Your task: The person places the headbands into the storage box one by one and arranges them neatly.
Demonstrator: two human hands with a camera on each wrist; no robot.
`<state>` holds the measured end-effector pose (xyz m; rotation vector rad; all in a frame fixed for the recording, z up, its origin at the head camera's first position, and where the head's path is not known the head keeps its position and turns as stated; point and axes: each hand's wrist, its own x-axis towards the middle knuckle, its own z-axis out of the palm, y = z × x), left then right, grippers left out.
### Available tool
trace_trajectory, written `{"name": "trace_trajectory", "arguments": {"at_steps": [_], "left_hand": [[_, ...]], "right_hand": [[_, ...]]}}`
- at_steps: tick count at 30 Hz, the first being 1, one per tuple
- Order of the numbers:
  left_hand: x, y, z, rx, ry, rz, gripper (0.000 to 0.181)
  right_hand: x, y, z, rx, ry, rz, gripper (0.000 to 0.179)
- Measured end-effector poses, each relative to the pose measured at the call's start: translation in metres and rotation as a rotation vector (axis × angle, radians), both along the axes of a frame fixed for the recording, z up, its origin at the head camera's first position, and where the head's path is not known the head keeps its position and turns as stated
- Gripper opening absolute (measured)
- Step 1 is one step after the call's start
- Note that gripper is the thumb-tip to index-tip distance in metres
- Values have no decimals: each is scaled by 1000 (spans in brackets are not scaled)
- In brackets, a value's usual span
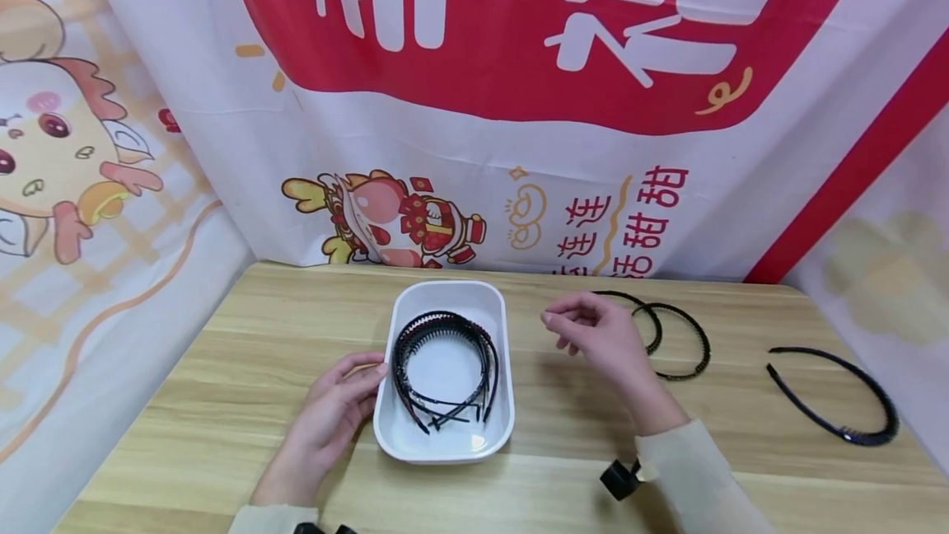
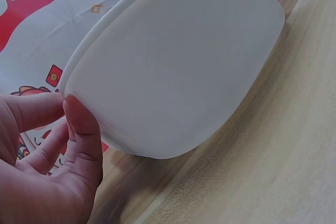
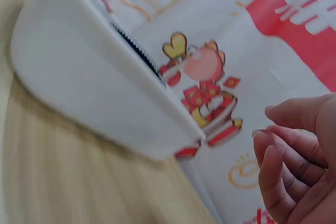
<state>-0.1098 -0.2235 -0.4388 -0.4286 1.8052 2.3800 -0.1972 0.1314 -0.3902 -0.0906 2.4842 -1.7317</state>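
A white plastic basin stands on the table with several black toothed headbands lying together inside it. My left hand pinches the basin's left rim between thumb and fingers, as the left wrist view shows close up. To the right of the basin, my right hand hovers above the table with fingers loosely curled and nothing between them. Close behind the right hand lie two overlapping thin black headbands, one partly hidden by it. In the right wrist view, a toothed edge of a headband shows above the basin's rim.
A thicker black headband lies alone near the table's right edge. The wooden table ends at a printed red and white cloth hanging at the back. More cloth hangs on both sides.
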Motion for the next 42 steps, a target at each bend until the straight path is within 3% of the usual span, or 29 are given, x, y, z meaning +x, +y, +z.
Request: {"name": "trace_trajectory", "arguments": {"at_steps": [10,18,27,42], "left_hand": [[-1,0,1,10,-1,-4,18],[-2,0,-1,15,0,-6,18],[-1,1,0,15,1,7,18],[0,-1,-1,10,-6,-2,18]], "right_hand": [[3,53,-23,4,-26,-94,35],[8,86,-32,-35,-55,-154,34],[16,132,-44,129,-102,-259,33],[20,162,-62,168,-203,-421,46]]}}
